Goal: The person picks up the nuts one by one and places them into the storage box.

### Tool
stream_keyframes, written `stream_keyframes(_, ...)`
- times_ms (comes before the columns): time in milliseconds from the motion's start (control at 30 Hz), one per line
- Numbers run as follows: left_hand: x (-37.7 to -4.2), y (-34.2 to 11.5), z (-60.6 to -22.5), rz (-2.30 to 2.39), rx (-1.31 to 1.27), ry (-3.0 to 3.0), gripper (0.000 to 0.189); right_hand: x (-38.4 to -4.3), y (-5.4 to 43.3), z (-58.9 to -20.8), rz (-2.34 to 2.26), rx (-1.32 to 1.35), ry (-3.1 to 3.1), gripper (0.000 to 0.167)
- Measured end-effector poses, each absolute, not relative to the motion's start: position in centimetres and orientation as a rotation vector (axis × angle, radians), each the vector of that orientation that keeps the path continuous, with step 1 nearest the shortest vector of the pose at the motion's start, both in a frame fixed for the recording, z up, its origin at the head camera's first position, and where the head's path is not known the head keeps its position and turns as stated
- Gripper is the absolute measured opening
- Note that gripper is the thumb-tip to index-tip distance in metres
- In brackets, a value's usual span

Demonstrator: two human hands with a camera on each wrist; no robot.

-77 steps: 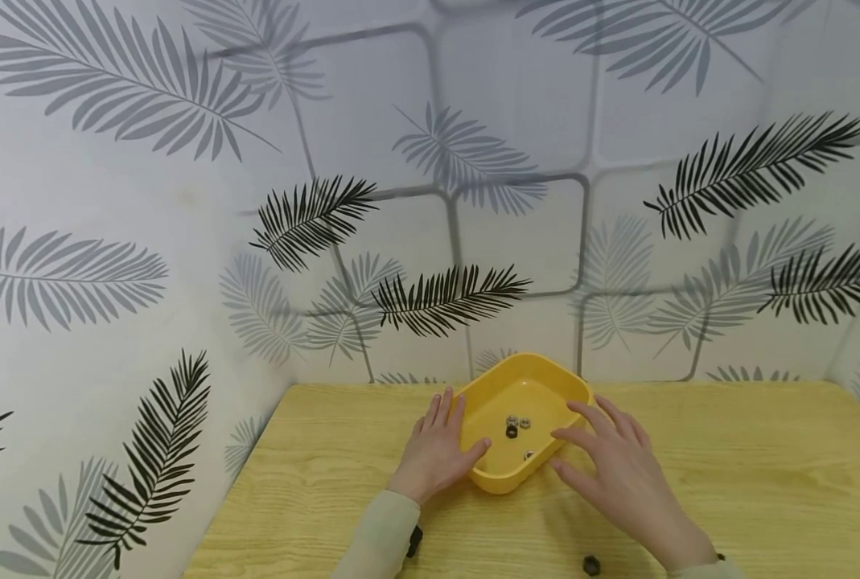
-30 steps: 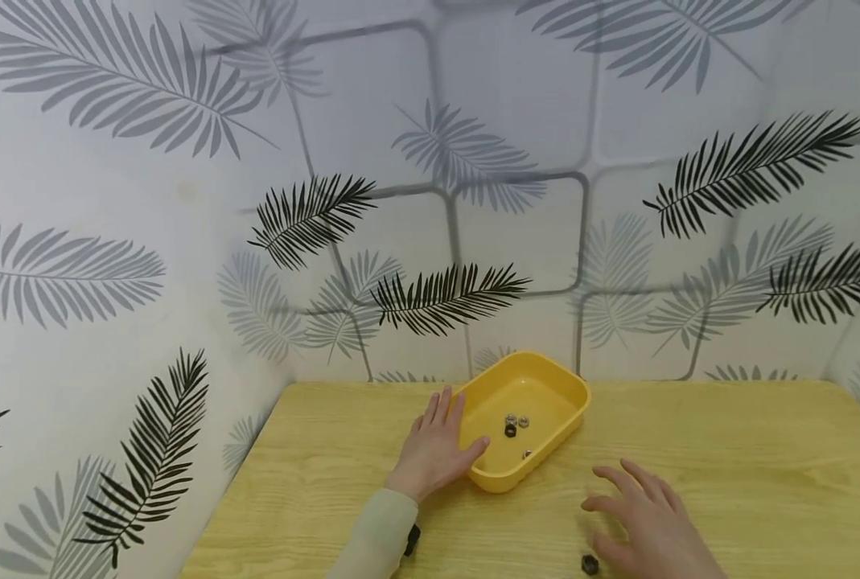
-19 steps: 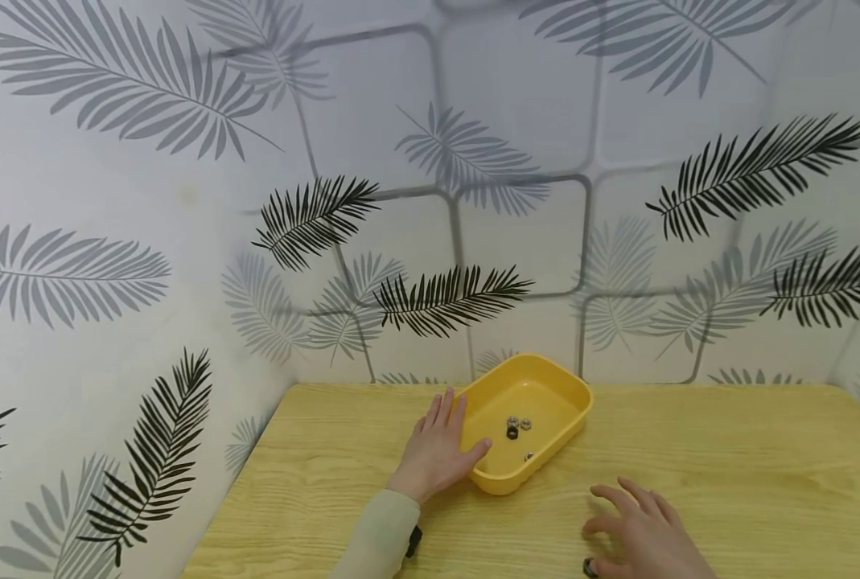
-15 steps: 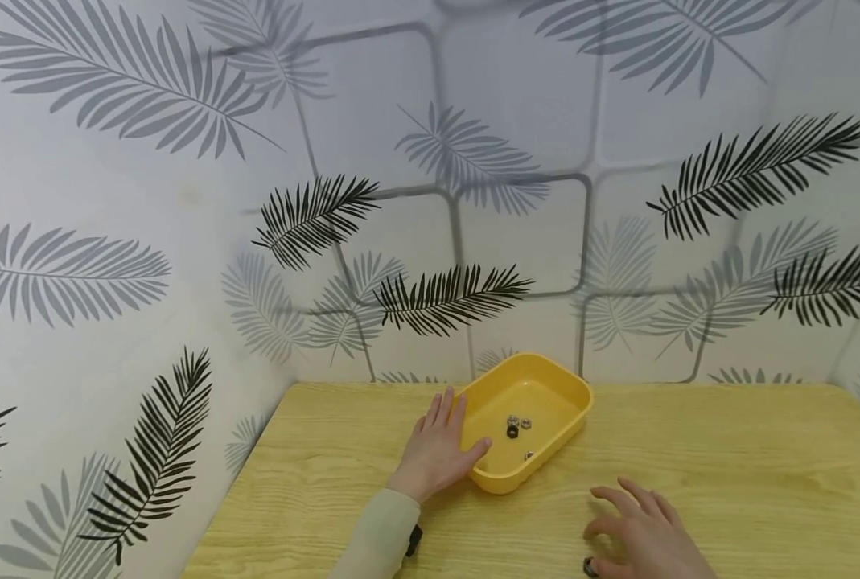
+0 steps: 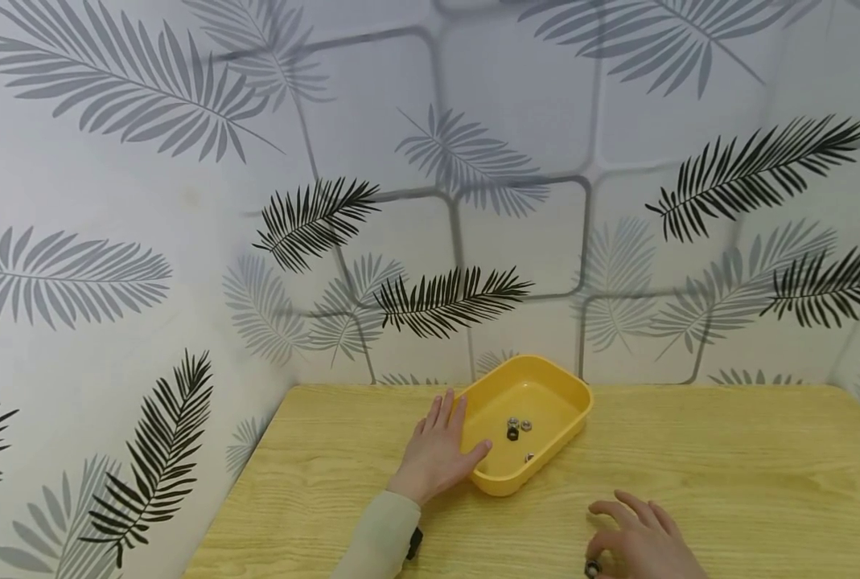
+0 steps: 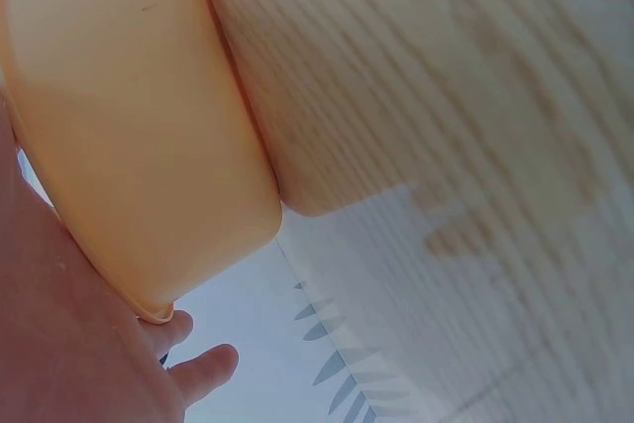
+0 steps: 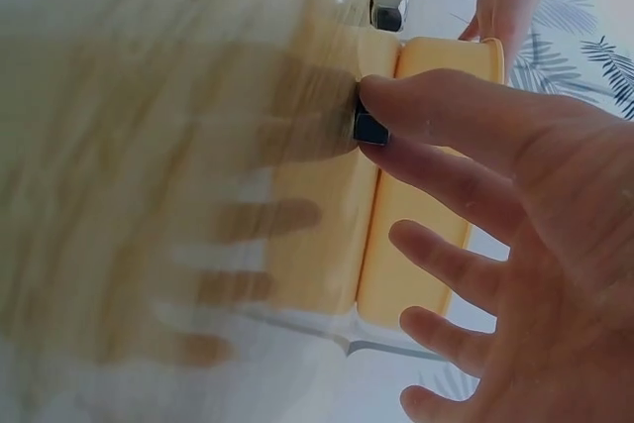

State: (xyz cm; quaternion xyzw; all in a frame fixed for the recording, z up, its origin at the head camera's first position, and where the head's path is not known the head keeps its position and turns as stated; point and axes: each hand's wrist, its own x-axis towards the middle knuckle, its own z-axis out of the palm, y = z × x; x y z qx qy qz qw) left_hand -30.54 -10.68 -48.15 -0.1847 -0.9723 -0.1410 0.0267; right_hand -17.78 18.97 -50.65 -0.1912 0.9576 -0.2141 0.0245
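Note:
A yellow plastic bin (image 5: 498,482) stands on the wooden table near the wall, with several small hex nuts (image 5: 512,433), silver and dark, inside it. My left hand (image 5: 437,458) rests against its left side, fingers straight along the rim and thumb over the edge. In the left wrist view that hand (image 6: 79,314) lies along the bin's outer wall (image 6: 149,126). Front right of the bin, my right hand (image 5: 643,543) pinches a dark hex nut (image 7: 370,129) between thumb and index finger at the table surface. Its other fingers are spread.
A shiny hex nut (image 7: 389,0) lies on the table beside the right thumb in the right wrist view. Behind the table (image 5: 748,466) rises a wall (image 5: 516,233) with a leaf pattern. A dark object (image 5: 414,543) sits at the left sleeve.
My right hand has left the bin's right rim and come down toward the front of the table, where it now pinches the nut. The left hand and bin have stayed in place.

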Motion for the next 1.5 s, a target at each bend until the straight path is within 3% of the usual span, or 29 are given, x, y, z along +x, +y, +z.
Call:
stream_keyframes(300, -30.6, -10.7, -48.3, -0.438, -0.563, -3.013, 0.083, -17.7, 19.0, -50.6, -0.664, -0.632, 2.972, 0.017)
stream_keyframes(1500, -30.5, -10.7, -48.4, -0.452, -0.566, -3.003, 0.085, -18.4, 18.6, -46.1, -0.543, -0.722, 3.291, 0.028)
